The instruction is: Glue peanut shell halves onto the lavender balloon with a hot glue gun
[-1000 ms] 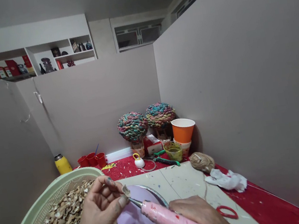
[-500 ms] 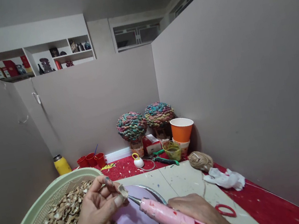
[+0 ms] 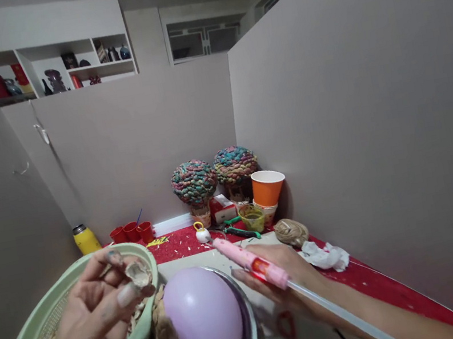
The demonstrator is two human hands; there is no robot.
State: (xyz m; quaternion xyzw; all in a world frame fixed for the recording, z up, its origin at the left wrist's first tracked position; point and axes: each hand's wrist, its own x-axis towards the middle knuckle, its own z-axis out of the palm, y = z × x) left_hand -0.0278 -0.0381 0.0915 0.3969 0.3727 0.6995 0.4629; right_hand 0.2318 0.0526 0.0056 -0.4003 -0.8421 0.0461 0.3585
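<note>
My left hand (image 3: 98, 312) pinches a peanut shell half (image 3: 138, 274) between thumb and fingers, its hollow side showing. My right hand (image 3: 269, 269) is wrapped round a pink glue gun (image 3: 245, 259), a clear glue stick (image 3: 341, 309) trailing from its back. The gun's nozzle points up and left, apart from the shell. Between my hands a lilac balloon (image 3: 204, 323) rests in a metal bowl (image 3: 249, 327). Several shells (image 3: 163, 324) cover the balloon's left side. At the left a green basket (image 3: 136, 254) holds more shells, largely hidden by my left hand.
Two colourful tree-like ornaments (image 3: 194, 182) stand at the back by an orange paper cup (image 3: 268, 188), a yellow-stained bowl (image 3: 252, 220) and green-handled pliers (image 3: 241, 232). Twine (image 3: 291, 232) and a white cloth (image 3: 324, 255) lie right. Red cups (image 3: 131, 231) and a yellow bottle (image 3: 86, 239) are back left.
My left hand has moved left and down with the shell, away from the balloon. My right hand has lifted the glue gun, its nozzle drawn away from the shell. The balloon is now less covered.
</note>
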